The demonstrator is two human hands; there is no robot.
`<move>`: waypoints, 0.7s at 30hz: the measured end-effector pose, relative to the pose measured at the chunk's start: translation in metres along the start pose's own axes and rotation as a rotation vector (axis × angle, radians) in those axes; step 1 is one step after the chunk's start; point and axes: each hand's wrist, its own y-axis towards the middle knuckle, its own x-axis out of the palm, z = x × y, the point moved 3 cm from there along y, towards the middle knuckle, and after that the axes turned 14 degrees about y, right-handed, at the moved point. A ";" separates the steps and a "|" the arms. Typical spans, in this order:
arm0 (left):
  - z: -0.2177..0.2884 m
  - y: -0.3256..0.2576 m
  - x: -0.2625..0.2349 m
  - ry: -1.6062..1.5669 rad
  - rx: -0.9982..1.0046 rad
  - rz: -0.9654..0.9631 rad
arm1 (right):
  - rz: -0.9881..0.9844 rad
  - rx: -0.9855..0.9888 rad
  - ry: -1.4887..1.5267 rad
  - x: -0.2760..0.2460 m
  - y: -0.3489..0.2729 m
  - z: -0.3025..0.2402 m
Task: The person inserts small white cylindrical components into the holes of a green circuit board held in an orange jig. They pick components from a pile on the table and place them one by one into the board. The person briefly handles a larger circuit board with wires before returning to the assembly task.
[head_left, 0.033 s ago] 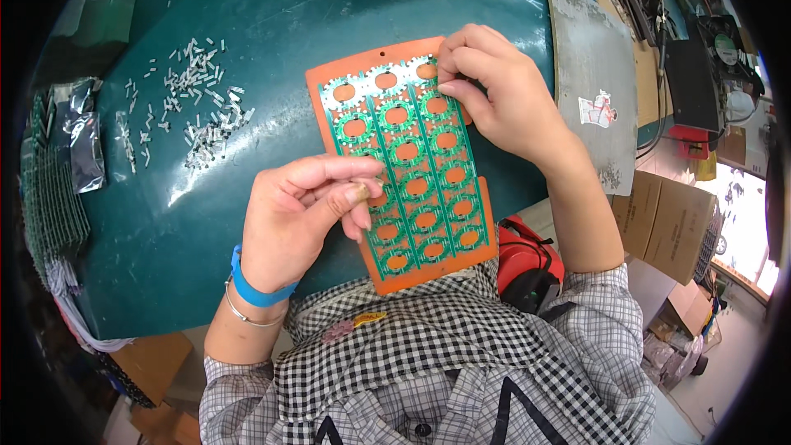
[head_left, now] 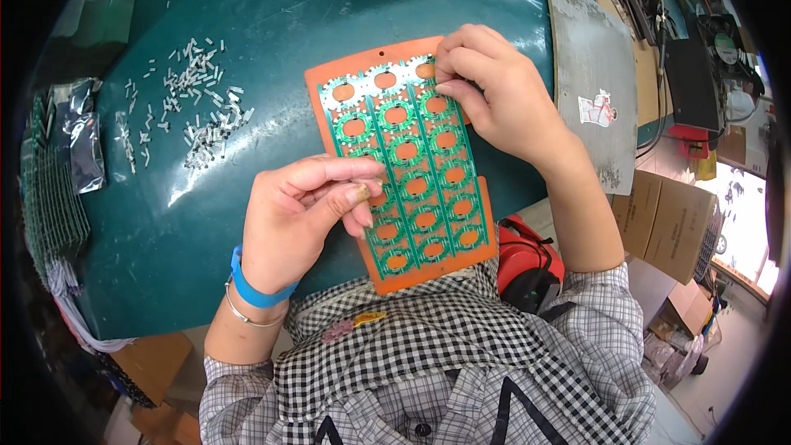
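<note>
A green circuit board panel (head_left: 429,156), cut into rows of rings with oval openings, lies on an orange backing plate (head_left: 334,62). Small white parts sit around the rings at its far end. My right hand (head_left: 503,91) is at the panel's far right corner, thumb and forefinger pinched by a ring; anything between them is hidden. Over the panel's left edge is my left hand (head_left: 292,210), fingers curled and thumb against them. I cannot make out what it holds, if anything. Loose small silvery-white parts (head_left: 206,148) are scattered on the table to the left.
The table (head_left: 280,25) has a dark green top. A grey metal sheet (head_left: 589,74) lies to the right, cardboard boxes (head_left: 663,227) beyond it. Stacked green boards (head_left: 53,189) and a silvery bag (head_left: 85,140) line the left side. A red and black object (head_left: 527,259) is beside my lap.
</note>
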 end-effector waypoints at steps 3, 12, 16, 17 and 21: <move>-0.004 -0.002 -0.001 -0.009 0.008 -0.002 | -0.003 -0.068 -0.064 0.002 0.001 -0.004; 0.000 -0.004 0.002 0.003 -0.007 -0.012 | 0.018 -0.041 -0.117 0.005 -0.006 -0.005; -0.004 -0.004 0.002 -0.040 -0.038 -0.027 | 0.056 -0.083 -0.126 0.006 -0.004 -0.012; -0.004 -0.003 0.002 -0.078 -0.036 -0.024 | 0.045 -0.085 -0.114 0.006 -0.003 -0.011; -0.002 -0.001 0.001 -0.162 -0.046 -0.016 | 0.017 -0.037 -0.092 0.003 -0.004 -0.007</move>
